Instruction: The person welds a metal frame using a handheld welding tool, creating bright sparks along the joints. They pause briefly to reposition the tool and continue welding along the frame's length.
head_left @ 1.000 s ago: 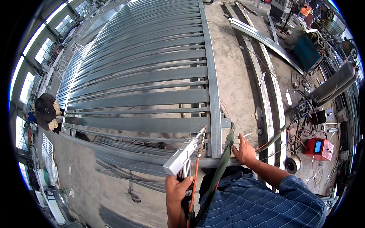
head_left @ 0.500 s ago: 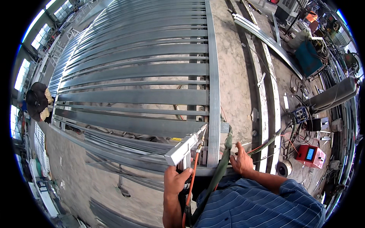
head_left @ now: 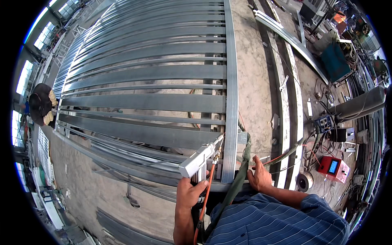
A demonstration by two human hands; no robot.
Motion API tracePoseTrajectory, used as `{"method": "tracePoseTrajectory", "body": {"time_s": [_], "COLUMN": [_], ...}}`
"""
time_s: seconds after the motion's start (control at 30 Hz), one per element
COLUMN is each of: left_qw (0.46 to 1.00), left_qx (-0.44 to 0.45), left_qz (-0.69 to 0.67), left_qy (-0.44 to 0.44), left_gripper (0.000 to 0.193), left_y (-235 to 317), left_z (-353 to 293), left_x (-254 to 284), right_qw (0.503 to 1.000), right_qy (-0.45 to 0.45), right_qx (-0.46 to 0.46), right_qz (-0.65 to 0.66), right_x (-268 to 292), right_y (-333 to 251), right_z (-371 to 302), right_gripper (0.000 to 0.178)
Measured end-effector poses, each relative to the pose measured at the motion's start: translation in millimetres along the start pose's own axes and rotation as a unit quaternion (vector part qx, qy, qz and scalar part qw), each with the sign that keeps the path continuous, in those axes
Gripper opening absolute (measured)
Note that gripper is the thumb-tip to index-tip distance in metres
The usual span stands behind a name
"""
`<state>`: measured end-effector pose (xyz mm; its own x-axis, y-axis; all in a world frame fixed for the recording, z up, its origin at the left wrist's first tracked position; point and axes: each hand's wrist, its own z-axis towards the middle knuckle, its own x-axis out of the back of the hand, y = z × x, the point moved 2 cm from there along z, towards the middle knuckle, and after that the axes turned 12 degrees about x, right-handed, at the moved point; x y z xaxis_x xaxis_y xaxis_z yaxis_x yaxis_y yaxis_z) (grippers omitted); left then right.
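My left hand point(head_left: 190, 192) is wrapped around the grip of a white-and-grey handheld welding gun point(head_left: 197, 161). Its nozzle points away from me, with the tip at the joint where a flat grey metal slat point(head_left: 163, 132) meets the long upright side rail point(head_left: 231, 81). A thin orange hose point(head_left: 209, 185) runs down from the gun past my wrist. Right of the rail, my right hand point(head_left: 260, 175) is bent with its fingers apart, beside a green sleeved cable point(head_left: 238, 181). Nothing shows between those fingers.
Parallel slats form a large metal frame ahead. A person point(head_left: 42, 104) is at its far left side. To the right are long white beams point(head_left: 295, 122), a red wire-feeder box point(head_left: 333, 168), a wire spool point(head_left: 305, 181), a grey cylinder point(head_left: 359, 105) and a teal machine point(head_left: 335, 61).
The view has shifted slightly. The welding gun tip stays at the slat-and-rail joint, and both hands keep nearly the same pose.
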<state>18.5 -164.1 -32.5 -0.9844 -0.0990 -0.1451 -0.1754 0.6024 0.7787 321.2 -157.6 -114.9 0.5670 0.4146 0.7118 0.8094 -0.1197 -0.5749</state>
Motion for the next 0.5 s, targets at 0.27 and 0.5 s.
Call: {"method": "tracePoseTrajectory", "body": {"time_s": [0.27,0.5], "left_qw": [0.999,0.999], "left_qx": [-0.008,-0.002], "left_qz": [0.039,0.046], "left_qy": [-0.007,-0.006], "left_gripper": [0.042,0.042], "left_y": [-2.8,0.8], "left_z": [0.2,-1.3], "left_x": [0.8,-2.2], "right_qw": [1.0,1.0], "right_qy": [-0.009,-0.01], "right_qx": [-0.002,-0.001], "right_qz": [-0.004,-0.005], "right_x": [2.1,2.6], "right_y": [-2.9,-3.5], "right_z": [0.0,0.5], "right_gripper": [0.075,0.076]}}
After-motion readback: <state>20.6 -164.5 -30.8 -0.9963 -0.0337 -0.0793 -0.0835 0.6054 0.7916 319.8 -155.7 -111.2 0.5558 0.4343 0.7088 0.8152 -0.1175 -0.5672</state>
